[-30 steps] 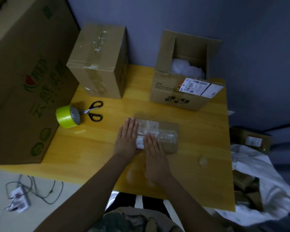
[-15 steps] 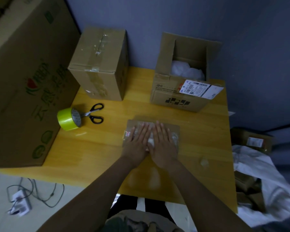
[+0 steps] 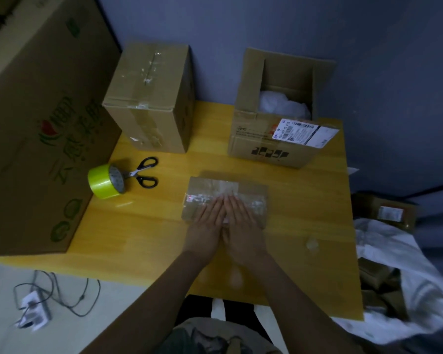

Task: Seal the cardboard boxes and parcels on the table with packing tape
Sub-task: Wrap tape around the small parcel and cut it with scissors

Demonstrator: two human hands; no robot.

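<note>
A roll of green packing tape (image 3: 101, 183) is lying on the yellow counter (image 3: 143, 226) at the left, touching the tips of black-handled scissors (image 3: 145, 172). Behind them a taped-shut cardboard box (image 3: 151, 98) is standing. Mid-counter, a flat cardboard parcel (image 3: 253, 190) crossed with clear tape is lying under both hands. The left hand (image 3: 206, 227) and right hand (image 3: 243, 227) are pressing down on it side by side, fingers (image 3: 216, 208) straight and close together, gripping nothing. Farther right, an open box (image 3: 271, 149) holding white filling is sitting.
</note>
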